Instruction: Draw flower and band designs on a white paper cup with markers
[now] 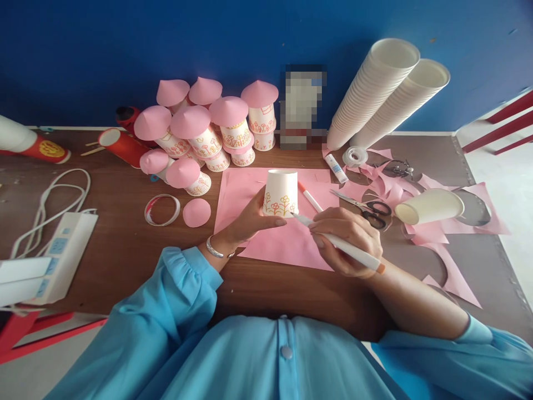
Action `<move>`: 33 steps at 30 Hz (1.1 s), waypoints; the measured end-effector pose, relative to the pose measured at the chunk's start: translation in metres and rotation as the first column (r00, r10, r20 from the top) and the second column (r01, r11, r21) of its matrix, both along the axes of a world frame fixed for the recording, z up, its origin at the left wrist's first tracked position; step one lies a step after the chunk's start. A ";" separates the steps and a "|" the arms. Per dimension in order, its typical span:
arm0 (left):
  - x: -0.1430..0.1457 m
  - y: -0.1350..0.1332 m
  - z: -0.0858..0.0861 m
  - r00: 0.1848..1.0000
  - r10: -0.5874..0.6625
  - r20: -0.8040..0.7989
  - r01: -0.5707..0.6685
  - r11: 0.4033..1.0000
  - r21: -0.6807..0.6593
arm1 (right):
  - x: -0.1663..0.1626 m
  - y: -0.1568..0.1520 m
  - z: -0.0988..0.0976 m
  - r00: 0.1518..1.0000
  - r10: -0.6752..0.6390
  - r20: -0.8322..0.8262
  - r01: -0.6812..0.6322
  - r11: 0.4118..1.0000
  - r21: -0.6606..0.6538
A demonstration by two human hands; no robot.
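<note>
Pink paper (pixel 306 244) mid-table, 2 cup stacks (pixel 373 86) back right, 8 cone-topped cups (pixel 207 142) back left, 1 loose cup (pixel 435 205) right, on its side. Left hand (pixel 253 222) holds 1 flowered cup (pixel 282 190) over the paper; right hand (pixel 352 239) grips 1 white marker (pixel 353 253), tip at that cup's lower edge. Also 1 scissors (pixel 372 211), 1 glue stick (pixel 336 168).

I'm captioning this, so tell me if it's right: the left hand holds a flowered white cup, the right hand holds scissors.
Wrong tool: in the head view, the right hand holds a white marker; the scissors lie nearby. The left hand holds the flowered white cup.
</note>
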State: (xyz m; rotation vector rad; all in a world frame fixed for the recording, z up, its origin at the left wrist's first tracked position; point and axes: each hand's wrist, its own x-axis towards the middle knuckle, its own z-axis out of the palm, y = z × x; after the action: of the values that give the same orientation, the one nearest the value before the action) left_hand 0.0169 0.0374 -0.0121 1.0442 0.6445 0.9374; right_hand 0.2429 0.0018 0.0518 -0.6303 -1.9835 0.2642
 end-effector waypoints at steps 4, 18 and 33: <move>0.002 0.001 -0.001 0.999 0.016 0.045 -0.017 1.000 0.003 | 0.001 0.005 -0.011 0.994 -0.034 -0.102 0.034 0.999 0.002; -0.001 -0.001 -0.001 0.997 -0.037 0.066 0.041 0.997 -0.058 | 0.002 0.032 -0.048 1.000 -0.006 -0.021 0.002 0.982 -0.188; 0.003 -0.002 -0.002 0.997 0.017 -0.069 -0.012 0.997 0.077 | 0.000 0.032 -0.045 0.988 -0.135 0.074 0.138 0.990 -0.040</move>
State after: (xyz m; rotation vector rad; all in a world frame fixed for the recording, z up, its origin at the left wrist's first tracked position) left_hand 0.0196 0.0353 -0.0145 1.1459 0.6788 0.9481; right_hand 0.2430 0.0338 0.0070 -0.8108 -1.9960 0.2056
